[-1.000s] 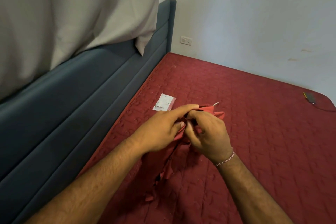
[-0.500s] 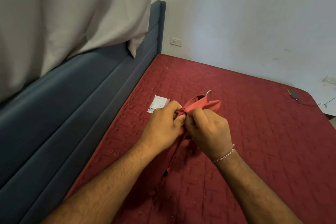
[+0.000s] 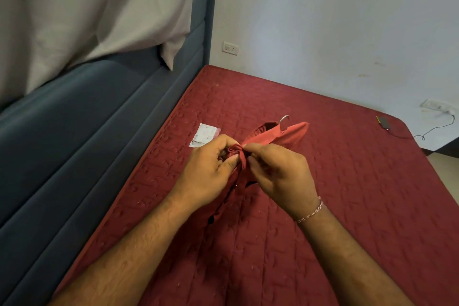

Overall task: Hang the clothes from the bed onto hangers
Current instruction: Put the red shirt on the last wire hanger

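Red shirt (image 3: 278,135) lies on the bed (image 3: 347,181), hanger hook (image 3: 284,118) protruding at its collar. Our left hand (image 3: 208,174) and right hand (image 3: 280,176) pinch its placket; we should button it squarely, keeping fabric taut.

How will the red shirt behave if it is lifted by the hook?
The shirt bunches between both hands, so it is probably floppy and light. Lifted by the hook, it would likely drape and swing.
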